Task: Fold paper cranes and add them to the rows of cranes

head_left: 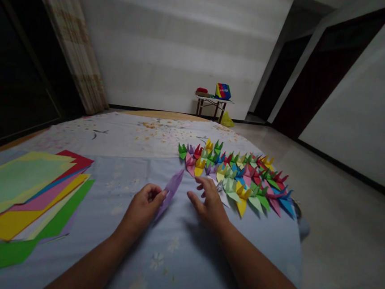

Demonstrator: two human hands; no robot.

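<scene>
My left hand pinches the lower edge of a folded purple paper piece that points up and away from me over a pale blue floral cloth. Just right of the paper, my right hand hovers with fingers spread and holds nothing. Its fingertips are close to the near edge of a cluster of several folded paper cranes in many colours, laid in rows on the cloth.
A stack of coloured paper sheets lies fanned out at the left. A white floral cloth extends beyond. A small table with colourful items stands by the far wall. Bare tiled floor lies to the right.
</scene>
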